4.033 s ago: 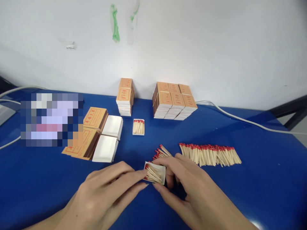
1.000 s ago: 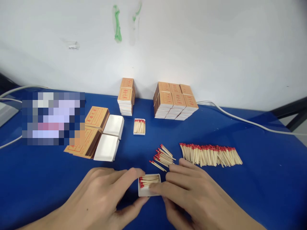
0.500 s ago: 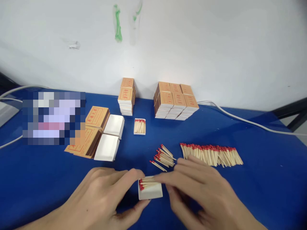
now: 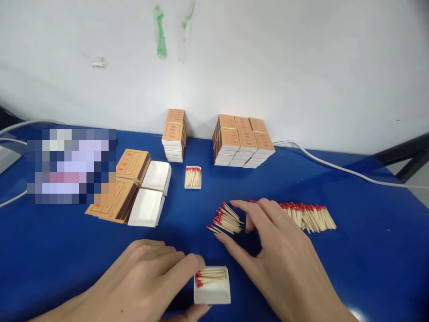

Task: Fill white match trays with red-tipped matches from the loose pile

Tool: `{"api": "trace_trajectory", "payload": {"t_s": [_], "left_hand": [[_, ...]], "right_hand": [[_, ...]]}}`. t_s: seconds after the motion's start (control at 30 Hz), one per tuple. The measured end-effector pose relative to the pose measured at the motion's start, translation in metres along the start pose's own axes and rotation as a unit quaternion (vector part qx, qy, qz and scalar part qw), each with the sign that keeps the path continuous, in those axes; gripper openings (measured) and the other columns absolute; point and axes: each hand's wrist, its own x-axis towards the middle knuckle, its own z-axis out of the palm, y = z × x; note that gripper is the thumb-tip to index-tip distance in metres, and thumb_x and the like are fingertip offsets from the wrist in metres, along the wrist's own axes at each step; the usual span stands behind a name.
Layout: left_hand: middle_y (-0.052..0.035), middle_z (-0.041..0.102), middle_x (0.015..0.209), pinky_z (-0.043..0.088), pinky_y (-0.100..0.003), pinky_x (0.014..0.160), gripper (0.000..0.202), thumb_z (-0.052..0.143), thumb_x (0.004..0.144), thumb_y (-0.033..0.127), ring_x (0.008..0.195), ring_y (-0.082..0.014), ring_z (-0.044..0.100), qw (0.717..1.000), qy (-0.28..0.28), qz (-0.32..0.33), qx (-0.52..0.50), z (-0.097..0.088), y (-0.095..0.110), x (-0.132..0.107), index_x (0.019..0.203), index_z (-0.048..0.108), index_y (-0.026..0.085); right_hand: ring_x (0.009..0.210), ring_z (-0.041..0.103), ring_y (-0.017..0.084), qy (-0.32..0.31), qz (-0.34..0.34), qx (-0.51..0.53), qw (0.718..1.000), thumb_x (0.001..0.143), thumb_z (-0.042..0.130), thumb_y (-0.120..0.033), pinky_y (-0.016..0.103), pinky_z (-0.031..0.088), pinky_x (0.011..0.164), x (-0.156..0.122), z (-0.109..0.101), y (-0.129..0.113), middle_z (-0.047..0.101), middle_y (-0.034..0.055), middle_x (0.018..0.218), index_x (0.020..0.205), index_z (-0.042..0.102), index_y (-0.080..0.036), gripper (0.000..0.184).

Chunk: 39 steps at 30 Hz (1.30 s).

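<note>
Between its thumb and fingers my left hand grips a white matchbox tray near the front of the table. Several red-headed matches lie sideways along the tray's far side; its near part shows bare white bottom. My right hand reaches over a small pile of loose matches, thumb at the pile's near edge and index finger at its far edge, spread apart with nothing held. Behind that hand, partly covered by it, is a longer row of matches.
Flat orange matchbox sleeves and stacked white trays lie at left. A filled tray of matches sits mid-table. Closed matchboxes stand in a small stack and a larger block by the wall. A white cable runs at right.
My right hand has left the tray and moved up to the small match pile, its fingers spreading. My left hand has drawn the tray slightly nearer.
</note>
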Motion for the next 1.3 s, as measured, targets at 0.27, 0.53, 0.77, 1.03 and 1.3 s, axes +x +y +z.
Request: {"api": "trace_trajectory", "payload": {"t_s": [0.27, 0.53, 0.77, 1.03, 1.3], "left_hand": [[0.0106, 0.068, 0.074, 0.06, -0.031, 0.059, 0.013, 0.051, 0.121, 0.035, 0.056, -0.0138, 0.071, 1.0, 0.03, -0.004, 0.004, 0.004, -0.002, 0.004, 0.12, 0.062, 0.028], [0.0119, 0.057, 0.068, 0.054, -0.031, 0.054, 0.009, 0.057, 0.119, 0.034, 0.051, -0.013, 0.061, 0.999, 0.034, -0.005, 0.0, 0.004, -0.005, 0.006, 0.12, 0.064, 0.027], [0.0122, 0.052, 0.067, 0.053, -0.032, 0.055, 0.014, 0.06, 0.12, 0.035, 0.051, -0.0131, 0.058, 0.999, 0.046, -0.004, 0.002, 0.008, -0.007, 0.003, 0.127, 0.065, 0.024], [0.0115, 0.056, 0.068, 0.048, -0.029, 0.053, 0.024, 0.06, 0.119, 0.03, 0.051, -0.0123, 0.058, 0.998, 0.054, -0.014, 0.004, 0.009, -0.01, 0.001, 0.141, 0.064, 0.022], [0.0115, 0.054, 0.069, 0.05, -0.03, 0.054, 0.028, 0.06, 0.119, 0.039, 0.052, -0.0147, 0.06, 0.998, 0.045, -0.042, 0.011, 0.012, -0.01, -0.002, 0.143, 0.063, 0.025]], "right_hand": [[0.085, 0.07, 0.026, 0.003, -0.001, 0.046, 0.999, 0.114, 0.071, -0.038, 0.041, 0.058, 0.073, 0.0, 0.001, 0.003, 0.064, 0.0038, 0.096, 0.111, 0.072, -0.023, 0.015], [0.086, 0.073, 0.022, -0.015, -0.001, 0.069, 0.998, 0.114, 0.069, -0.023, 0.037, 0.058, 0.073, -0.001, -0.001, 0.004, 0.071, 0.0037, 0.097, 0.102, 0.075, -0.023, 0.013], [0.083, 0.074, 0.021, -0.017, -0.015, 0.065, 0.998, 0.116, 0.065, -0.019, 0.037, 0.059, 0.074, 0.0, -0.001, 0.005, 0.071, 0.003, 0.094, 0.101, 0.074, -0.022, 0.018], [0.093, 0.075, 0.024, -0.01, -0.068, 0.038, 0.997, 0.116, 0.062, -0.012, 0.04, 0.059, 0.083, 0.0, -0.006, 0.01, 0.078, 0.005, 0.102, 0.111, 0.075, -0.02, 0.016], [0.096, 0.073, 0.024, -0.018, -0.045, 0.052, 0.997, 0.116, 0.063, -0.011, 0.042, 0.061, 0.089, -0.002, -0.005, 0.012, 0.078, 0.0049, 0.107, 0.112, 0.074, -0.023, 0.017]]}}
